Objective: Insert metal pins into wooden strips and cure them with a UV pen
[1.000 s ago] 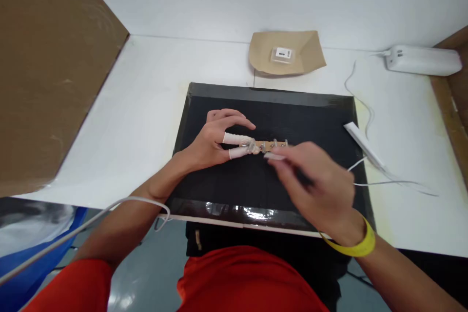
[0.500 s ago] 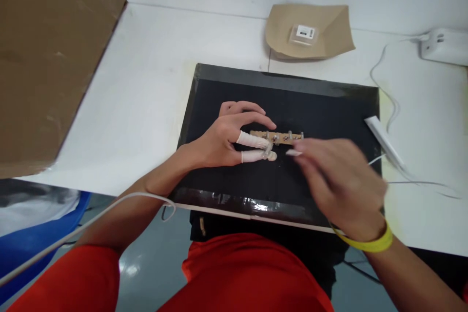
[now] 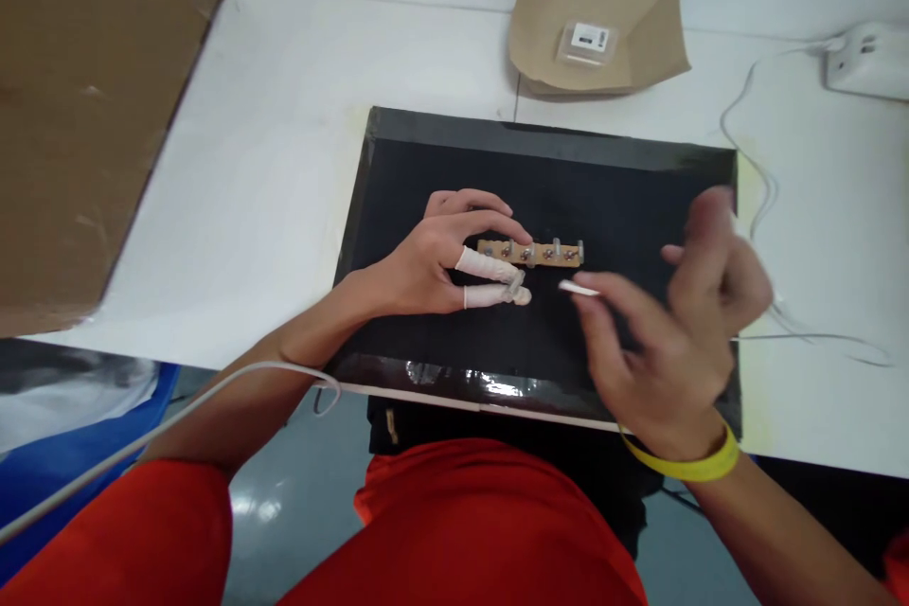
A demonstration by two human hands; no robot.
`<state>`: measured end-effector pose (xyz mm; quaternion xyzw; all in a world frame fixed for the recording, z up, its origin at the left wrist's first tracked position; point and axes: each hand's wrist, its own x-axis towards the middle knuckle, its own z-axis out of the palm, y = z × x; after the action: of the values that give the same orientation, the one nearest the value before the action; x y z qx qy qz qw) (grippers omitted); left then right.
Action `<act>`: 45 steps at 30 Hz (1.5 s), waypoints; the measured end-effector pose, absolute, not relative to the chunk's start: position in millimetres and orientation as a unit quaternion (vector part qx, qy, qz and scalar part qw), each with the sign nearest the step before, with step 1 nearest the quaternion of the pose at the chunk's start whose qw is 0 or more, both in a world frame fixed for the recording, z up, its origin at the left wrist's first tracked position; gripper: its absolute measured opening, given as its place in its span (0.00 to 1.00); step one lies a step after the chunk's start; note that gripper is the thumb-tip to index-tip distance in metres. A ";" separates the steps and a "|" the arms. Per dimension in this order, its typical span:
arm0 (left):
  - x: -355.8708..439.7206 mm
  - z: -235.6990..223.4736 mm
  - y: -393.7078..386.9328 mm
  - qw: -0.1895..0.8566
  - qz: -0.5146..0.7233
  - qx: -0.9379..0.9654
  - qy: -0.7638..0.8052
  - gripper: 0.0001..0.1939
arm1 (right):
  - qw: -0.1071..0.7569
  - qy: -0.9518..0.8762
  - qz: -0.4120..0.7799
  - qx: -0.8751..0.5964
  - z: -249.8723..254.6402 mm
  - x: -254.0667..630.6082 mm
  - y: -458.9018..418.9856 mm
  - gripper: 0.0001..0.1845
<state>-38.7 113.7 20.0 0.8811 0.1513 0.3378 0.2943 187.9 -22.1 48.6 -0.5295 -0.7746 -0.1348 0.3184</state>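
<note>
My left hand [image 3: 444,258] rests on a black mat [image 3: 611,172]. Its thumb and index finger wear white finger cots and pinch the left end of a small tan strip [image 3: 543,253] that carries several metal fittings. My right hand [image 3: 671,341] hovers just right of the strip, blurred by motion. Its fingers are spread, and the white-capped index tip points left, a little below the strip's right end and apart from it. I see nothing held in the right hand. A yellow band [image 3: 700,466] circles the right wrist.
A brown paper envelope [image 3: 639,52] with a small white packet [image 3: 586,39] on it lies behind the mat. A white power block [image 3: 867,62] and thin white cables [image 3: 753,151] lie at the right. A cardboard sheet [image 3: 85,114] stands at the left. Another white cable [image 3: 213,398] crosses my left arm.
My right hand has drawn back to the right, away from the strip, and its fingers have spread. The left hand keeps its pinch on the strip. The view has tilted slightly.
</note>
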 end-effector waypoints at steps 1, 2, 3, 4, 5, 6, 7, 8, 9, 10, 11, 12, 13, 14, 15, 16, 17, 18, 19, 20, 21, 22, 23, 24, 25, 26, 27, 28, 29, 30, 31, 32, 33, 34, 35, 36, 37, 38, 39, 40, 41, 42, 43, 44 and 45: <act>-38.6 19.6 113.8 0.295 0.337 0.881 0.151 0.01 | 0.305 -0.791 -0.148 -0.509 48.4 188.2 -23.3 0.19; -38.7 19.3 113.9 0.295 0.337 0.881 0.149 0.01 | 0.290 -0.808 -0.163 -0.486 48.3 188.5 -24.1 0.21; -38.7 19.1 114.1 0.293 0.336 0.882 0.149 0.01 | 0.280 -0.816 -0.171 -0.476 48.3 188.7 -24.5 0.21; -38.8 18.9 114.2 0.290 0.334 0.884 0.151 0.01 | 0.283 -0.808 -0.172 -0.487 48.5 188.8 -24.4 0.21; -38.8 18.7 114.3 0.287 0.329 0.886 0.156 0.01 | 0.292 -0.790 -0.165 -0.514 48.6 188.7 -24.1 0.19; -38.8 18.6 114.4 0.282 0.324 0.888 0.161 0.02 | 0.300 -0.772 -0.156 -0.538 48.8 188.2 -23.6 0.17; -38.8 18.5 114.4 0.279 0.320 0.890 0.165 0.03 | 0.304 -0.766 -0.154 -0.545 48.9 187.4 -23.3 0.15; -38.8 18.4 114.3 0.278 0.319 0.891 0.166 0.03 | 0.296 -0.779 -0.163 -0.528 49.1 186.2 -23.1 0.14; -38.8 18.3 114.2 0.277 0.321 0.890 0.165 0.03 | 0.284 -0.800 -0.177 -0.498 49.3 184.9 -23.1 0.15; -38.8 18.2 114.1 0.277 0.324 0.890 0.163 0.02 | 0.272 -0.817 -0.187 -0.473 49.4 183.7 -23.2 0.15; -38.8 18.1 113.9 0.277 0.324 0.890 0.161 0.02 | 0.269 -0.820 -0.189 -0.469 49.5 182.5 -23.4 0.15; -38.8 17.9 113.7 0.277 0.321 0.891 0.163 0.03 | 0.276 -0.807 -0.184 -0.489 49.5 181.6 -23.5 0.14; -38.8 17.6 113.6 0.276 0.315 0.893 0.166 0.03 | 0.286 -0.785 -0.172 -0.522 49.4 180.8 -23.7 0.12; -38.8 17.4 113.4 0.275 0.309 0.894 0.169 0.03 | 0.292 -0.769 -0.162 -0.546 49.1 180.2 -23.8 0.11; -38.8 17.1 113.2 0.275 0.308 0.895 0.170 0.03 | 0.291 -0.767 -0.163 -0.548 48.8 179.8 -24.1 0.11; -38.8 16.9 113.0 0.275 0.311 0.894 0.168 0.03 | 0.284 -0.780 -0.178 -0.529 48.3 179.6 -24.3 0.13; -38.7 16.6 112.8 0.275 0.318 0.893 0.163 0.02 | 0.275 -0.799 -0.198 -0.498 48.0 179.6 -24.4 0.16; -38.6 16.5 112.6 0.276 0.326 0.891 0.156 0.02 | 0.269 -0.811 -0.211 -0.475 47.7 180.0 -24.3 0.17; -38.4 16.4 112.3 0.277 0.331 0.889 0.152 0.03 | 0.274 -0.806 -0.213 -0.478 47.6 180.6 -24.1 0.17; -38.2 16.3 112.0 0.277 0.331 0.889 0.151 0.02 | 0.286 -0.787 -0.205 -0.506 47.7 181.3 -23.7 0.15; -37.9 16.3 111.7 0.278 0.327 0.890 0.154 0.02 | 0.294 -0.765 -0.191 -0.540 48.0 182.2 -23.4 0.12; -37.8 16.3 111.4 0.277 0.321 0.892 0.159 0.02 | 0.295 -0.756 -0.178 -0.557 48.5 183.1 -23.2 0.10; -37.6 16.2 111.2 0.276 0.315 0.893 0.163 0.03 | 0.285 -0.765 -0.178 -0.550 48.9 183.9 -23.2 0.10; -37.5 16.0 110.9 0.274 0.313 0.894 0.166 0.03 | 0.270 -0.788 -0.189 -0.520 49.2 184.8 -23.2 0.12; -37.5 15.8 110.7 0.270 0.314 0.895 0.167 0.03 | 0.255 -0.812 -0.205 -0.483 49.5 185.5 -23.3 0.14; -37.5 15.5 110.6 0.266 0.317 0.895 0.166 0.02 | 0.249 -0.825 -0.217 -0.459 49.6 186.2 -23.3 0.16; -37.6 15.2 110.5 0.261 0.319 0.896 0.166 0.02 | 0.258 -0.818 -0.219 -0.465 49.6 186.8 -23.2 0.15; -37.7 14.9 110.5 0.257 0.319 0.897 0.168 0.02 | 0.274 -0.796 -0.214 -0.495 49.4 187.1 -23.1 0.14; -37.8 14.6 110.6 0.253 0.315 0.899 0.171 0.02 | 0.288 -0.770 -0.203 -0.532 49.1 187.1 -23.0 0.11; -38.0 14.4 110.7 0.251 0.309 0.900 0.177 0.02 | 0.294 -0.756 -0.194 -0.552 48.6 186.8 -23.0 0.10; -38.1 14.3 110.9 0.250 0.304 0.901 0.181 0.02 | 0.289 -0.761 -0.196 -0.547 48.0 186.2 -23.3 0.10; -38.2 14.2 111.1 0.251 0.300 0.902 0.183 0.03 | 0.279 -0.778 -0.202 -0.525 47.3 185.6 -23.6 0.12; -38.3 14.0 111.4 0.253 0.299 0.902 0.182 0.03 | 0.271 -0.797 -0.212 -0.496 46.4 185.1 -23.9 0.13; -38.4 13.8 111.6 0.256 0.297 0.902 0.181 0.03 | 0.270 -0.808 -0.217 -0.476 45.6 184.6 -24.1 0.15; -38.4 13.6 111.8 0.259 0.294 0.902 0.180 0.04 | 0.280 -0.802 -0.216 -0.481 44.9 184.2 -24.2 0.14; -38.4 13.3 112.0 0.260 0.292 0.903 0.180 0.04 | 0.294 -0.784 -0.208 -0.505 44.2 183.8 -24.2 0.13; -38.3 12.9 112.1 0.260 0.289 0.903 0.181 0.04 | 0.302 -0.766 -0.198 -0.531 43.8 183.3 -24.2 0.12; -38.2 12.5 112.2 0.259 0.289 0.904 0.181 0.04 | 0.302 -0.760 -0.191 -0.543 43.6 182.6 -24.5 0.11; -38.1 12.1 112.2 0.258 0.292 0.903 0.179 0.04 | 0.291 -0.770 -0.195 -0.533 43.5 181.8 -25.0 0.12; -37.9 11.7 112.2 0.257 0.299 0.902 0.174 0.03 | 0.278 -0.788 -0.203 -0.510 43.6 181.1 -25.6 0.13; -37.8 11.4 112.2 0.257 0.307 0.901 0.169 0.03 | 0.265 -0.805 -0.212 -0.487 43.7 180.6 -26.1 0.14; -37.7 11.3 112.2 0.257 0.315 0.899 0.165 0.02 | 0.261 -0.811 -0.216 -0.478 43.9 180.5 -26.5 0.14; -37.6 11.3 112.3 0.258 0.318 0.897 0.163 0.02 | 0.268 -0.801 -0.215 -0.489 44.0 180.9 -26.7 0.14; -37.7 11.6 112.5 0.259 0.317 0.897 0.165 0.03 | 0.279 -0.783 -0.208 -0.516 43.9 181.7 -26.6 0.13; -37.8 11.9 112.7 0.260 0.311 0.898 0.170 0.03 | 0.289 -0.766 -0.198 -0.538 43.8 182.8 -26.5 0.12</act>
<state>-37.8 112.7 11.9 0.8985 0.1698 0.3106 0.2597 182.8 -26.5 43.8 -0.5384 -0.7663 -0.1983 0.2892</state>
